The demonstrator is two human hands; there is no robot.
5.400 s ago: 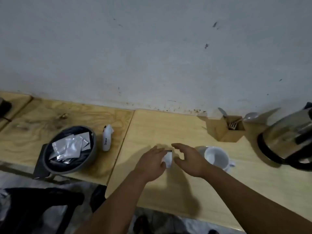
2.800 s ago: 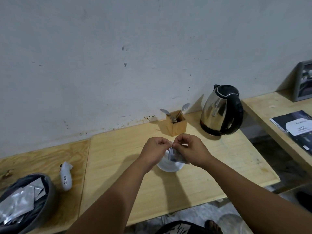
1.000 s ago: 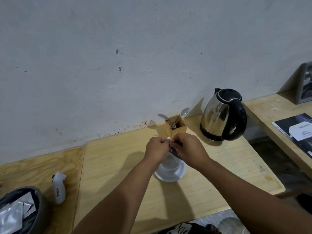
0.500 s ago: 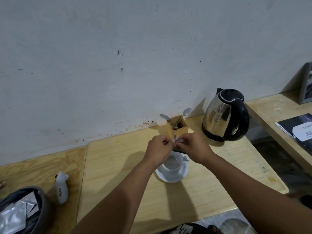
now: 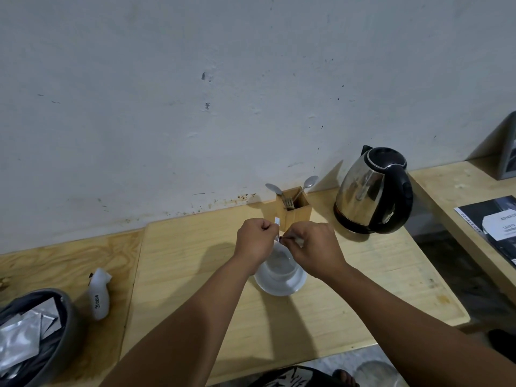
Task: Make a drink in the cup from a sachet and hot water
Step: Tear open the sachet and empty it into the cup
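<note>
A white cup (image 5: pixel 280 268) stands on a white saucer (image 5: pixel 279 286) on the light wooden table (image 5: pixel 349 303). Both hands hover just above the cup's far rim. My left hand (image 5: pixel 252 241) pinches a small white strip of the sachet (image 5: pixel 277 221) between thumb and finger. My right hand (image 5: pixel 312 248) grips the rest of the sachet, mostly hidden in the fingers, with a thin edge showing toward the left hand. A steel kettle (image 5: pixel 372 191) with a black handle stands to the right near the wall.
A wooden holder (image 5: pixel 294 210) with spoons and a fork sits just behind my hands. A grey bowl of silver sachets (image 5: pixel 30 333) and a white crumpled packet (image 5: pixel 99 293) lie at the left. A black booklet (image 5: pixel 494 227) lies on the right-hand table.
The hands have gone from a sachet on the table to holding it over the cup. In the last second they have pulled slightly apart, a white strip now showing at the left hand.
</note>
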